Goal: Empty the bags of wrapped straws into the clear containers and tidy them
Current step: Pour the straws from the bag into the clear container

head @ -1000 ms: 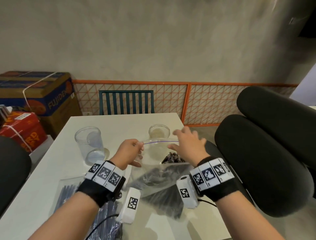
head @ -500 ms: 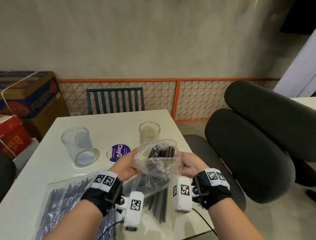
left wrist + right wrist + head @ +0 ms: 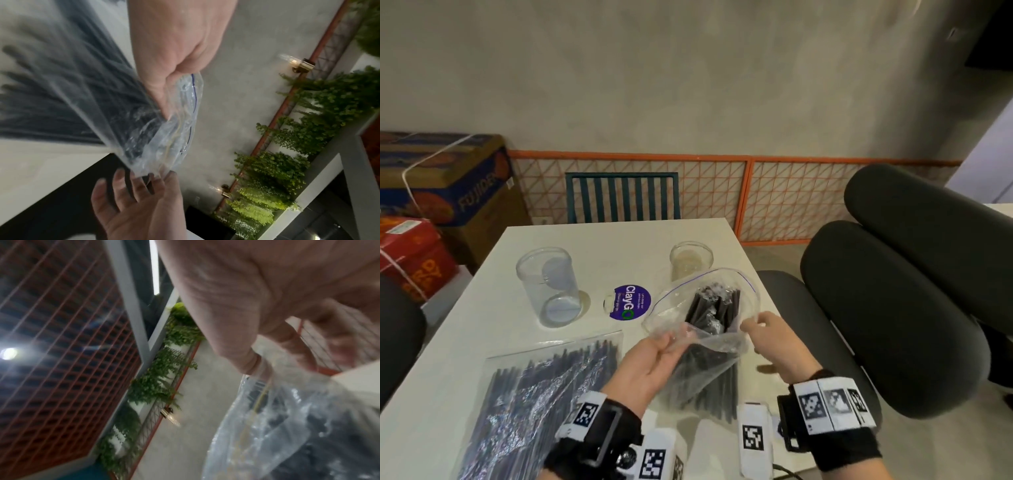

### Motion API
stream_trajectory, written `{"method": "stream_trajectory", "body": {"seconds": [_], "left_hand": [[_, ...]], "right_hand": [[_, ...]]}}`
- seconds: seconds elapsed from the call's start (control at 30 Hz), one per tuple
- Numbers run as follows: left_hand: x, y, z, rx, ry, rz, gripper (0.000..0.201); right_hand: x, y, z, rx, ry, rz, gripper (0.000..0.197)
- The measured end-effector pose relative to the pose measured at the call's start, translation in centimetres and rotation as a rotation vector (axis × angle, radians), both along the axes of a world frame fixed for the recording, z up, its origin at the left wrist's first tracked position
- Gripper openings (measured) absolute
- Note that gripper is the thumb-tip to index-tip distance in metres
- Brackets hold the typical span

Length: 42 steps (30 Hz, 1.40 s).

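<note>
A clear zip bag (image 3: pixel 698 346) of black wrapped straws (image 3: pixel 714 308) is held above the table's near right part, mouth wide open and facing away from me. My left hand (image 3: pixel 667 342) grips its near left rim, thumb on top, as the left wrist view (image 3: pixel 164 105) also shows. My right hand (image 3: pixel 751 325) pinches the right rim between thumb and forefinger, other fingers spread. In the right wrist view, blurred, the right hand (image 3: pixel 263 368) meets the bag (image 3: pixel 267 426). A tall clear container (image 3: pixel 549 284) and a small one (image 3: pixel 691 260) stand behind, upright.
A second flat bag of straws (image 3: pixel 544 394) lies on the white table (image 3: pixel 465 342) at near left. A purple round sticker (image 3: pixel 629 302) lies between the containers. Black chairs (image 3: pixel 893 308) stand close on the right, cartons (image 3: pixel 441 178) at far left.
The bag's seal has been pulled apart and the mouth now gapes wide. Both hands came nearer to me with the bag, and the right hand shifted to the right rim.
</note>
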<state>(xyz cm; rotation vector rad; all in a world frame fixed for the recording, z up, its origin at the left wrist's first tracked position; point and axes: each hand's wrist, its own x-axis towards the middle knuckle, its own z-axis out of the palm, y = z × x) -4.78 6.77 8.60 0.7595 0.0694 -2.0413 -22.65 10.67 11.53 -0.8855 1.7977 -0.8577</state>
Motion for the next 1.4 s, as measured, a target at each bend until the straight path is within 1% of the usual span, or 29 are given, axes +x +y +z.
{"method": "stream_trajectory", "body": {"seconds": [0.03,0.07,0.13,0.17,0.2,0.23,0.33,0.37,0.4,0.43,0.47,0.53,0.6,0.67,0.73,0.8,0.87,0.9,0.93,1.0,1.03,1.1,1.17,1.23,1.27,1.3,1.33,1.37,1.4], "left_hand": [[-0.3,0.3,0.0,-0.011,-0.020,0.002,0.036],[-0.6,0.9,0.2,-0.004,-0.039,0.014,0.031],[-1.1,1.3,0.0,0.080,-0.027,-0.003,0.021],[-1.3,1.3,0.2,0.089,-0.109,-0.029,0.018],[-1.3,1.4,0.1,0.079,-0.166,-0.060,0.021],[-1.1,1.3,-0.4,0.095,-0.093,-0.077,0.024],[-0.4,0.1,-1.9,-0.005,-0.244,-0.207,0.036],[-0.2,-0.4,-2.1,-0.002,-0.295,-0.211,0.040],[-0.1,-0.7,-2.0,-0.041,-0.363,-0.238,0.037],[0.0,-1.0,-1.7,-0.094,-0.434,-0.265,0.027],[0.0,-1.2,-1.1,-0.139,-0.510,-0.280,0.021],[0.2,-1.9,-0.1,-0.219,-0.653,-0.316,0.035],[0.0,-2.5,0.8,-0.316,-0.857,-0.422,0.051],[-0.3,-2.9,1.8,-0.450,-1.110,-0.517,0.061],[-0.7,-3.2,2.4,-0.572,-1.223,-0.517,0.054],[-1.0,-3.3,2.8,-0.661,-1.233,-0.517,0.044],[-1.1,-3.4,2.8,-0.687,-1.208,-0.540,0.038],[-1.1,-3.5,2.6,-0.681,-1.188,-0.555,0.035],[-1.1,-3.5,2.5,-0.674,-1.165,-0.571,0.031],[-1.1,-3.6,2.1,-0.663,-1.099,-0.593,0.027],[-1.2,-3.7,1.6,-0.669,-1.066,-0.603,0.027],[-1.2,-4.0,0.9,-0.666,-0.962,-0.615,0.026],[-1.0,-4.5,0.1,-0.602,-0.794,-0.603,0.022],[-0.4,-5.4,-1.4,-0.478,-0.623,-0.575,0.024],[-0.1,-5.8,-2.0,-0.400,-0.553,-0.542,0.027],[0.3,-6.3,-3.2,-0.323,-0.527,-0.503,0.041],[0.6,-7.4,-5.0,-0.262,-0.526,-0.469,0.059],[0.8,-8.4,-6.8,-0.229,-0.516,-0.436,0.076],[0.9,-8.6,-7.4,-0.234,-0.485,-0.435,0.085]], "right_hand": [[0.3,0.4,0.2,0.048,-0.062,0.010,0.020],[0.4,0.4,0.2,0.063,-0.207,-0.007,0.018],[0.9,0.5,0.0,-0.004,-0.495,-0.120,0.015],[1.0,0.4,-0.1,-0.067,-0.614,-0.194,0.018],[1.0,0.2,-0.6,-0.129,-0.739,-0.248,0.021],[1.1,0.1,-0.9,-0.162,-0.833,-0.283,0.023],[1.6,-0.1,-2.5,-0.115,-0.995,-0.295,0.020],[1.8,-0.1,-2.9,-0.091,-0.992,-0.261,0.019],[1.9,-0.2,-3.2,-0.072,-0.963,-0.222,0.017],[2.0,-0.1,-3.3,-0.059,-0.940,-0.178,0.019],[1.9,0.0,-3.4,-0.051,-0.915,-0.119,0.030],[1.7,0.2,-3.5,-0.042,-0.839,0.055,0.057],[1.5,0.4,-3.0,-0.030,-0.706,0.185,0.070],[1.6,0.7,-2.3,-0.021,-0.553,0.237,0.069],[1.7,0.8,-1.7,-0.039,-0.381,0.248,0.053],[1.4,0.9,-1.0,-0.032,-0.219,0.223,0.031],[0.4,0.7,-0.9,-0.039,-0.057,0.151,0.021],[-0.1,0.5,-0.8,-0.112,0.016,0.113,0.024],[-0.7,0.1,-0.9,-0.215,0.052,0.100,0.038],[-1.2,-0.5,-0.6,-0.385,0.033,0.144,0.063],[-1.0,-0.8,-0.5,-0.419,0.038,0.161,0.065],[-0.8,-1.4,-0.9,-0.406,0.053,0.101,0.056],[-1.0,-2.0,-1.9,-0.307,-0.091,-0.045,0.046],[-1.2,-2.5,-2.4,-0.204,-0.379,-0.161,0.035],[-1.2,-2.5,-2.4,-0.161,-0.534,-0.199,0.027],[-1.2,-2.3,-2.2,-0.124,-0.655,-0.193,0.020],[-1.3,-2.3,-2.5,-0.082,-0.674,-0.161,0.018],[-1.3,-2.4,-2.9,-0.052,-0.607,-0.100,0.019],[-1.3,-2.5,-3.3,-0.017,-0.440,-0.015,0.021]]}}
